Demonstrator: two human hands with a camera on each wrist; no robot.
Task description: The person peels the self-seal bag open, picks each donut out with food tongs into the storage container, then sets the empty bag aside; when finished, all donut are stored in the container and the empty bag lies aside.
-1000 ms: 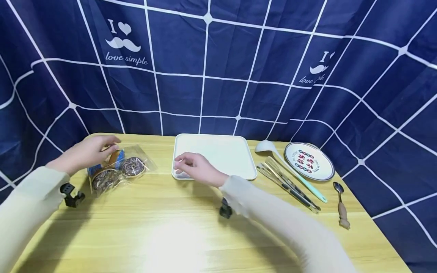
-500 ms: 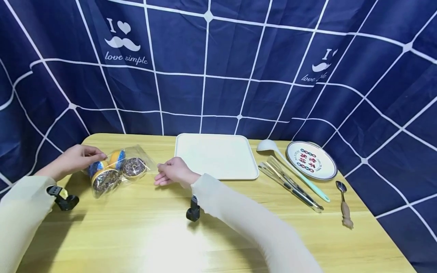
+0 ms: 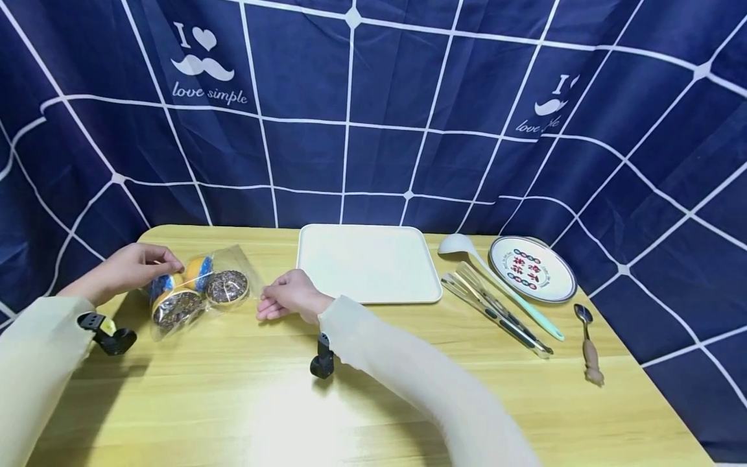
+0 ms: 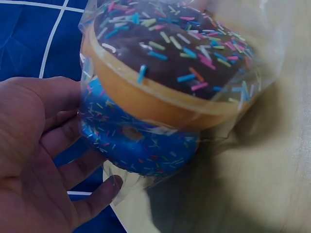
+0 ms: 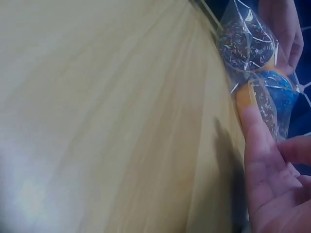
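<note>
A clear plastic bag (image 3: 241, 261) holds several donuts, some chocolate-topped with sprinkles and some blue-iced. It lies at the left of the table. My left hand (image 3: 137, 267) holds the bag's left side, beside a blue donut (image 4: 136, 145) and a chocolate donut (image 4: 170, 58). Some left fingertips are hidden behind the plastic in the left wrist view. At the bag's opposite end, my right hand (image 3: 290, 296) pinches the loose plastic edge between thumb and fingers. The right wrist view shows its thumb (image 5: 297, 148) close to the bag.
A white tray (image 3: 369, 264) lies behind and right of my right hand. Farther right are a ladle (image 3: 502, 285), metal tongs (image 3: 496, 311), a patterned plate (image 3: 532, 269) and a spoon (image 3: 588, 344). A blue checked curtain (image 3: 379, 155) hangs behind the table (image 3: 245, 389).
My right hand has moved left from over the tray to the bag's edge. The left hand has come down and slightly left onto the bag's side.
</note>
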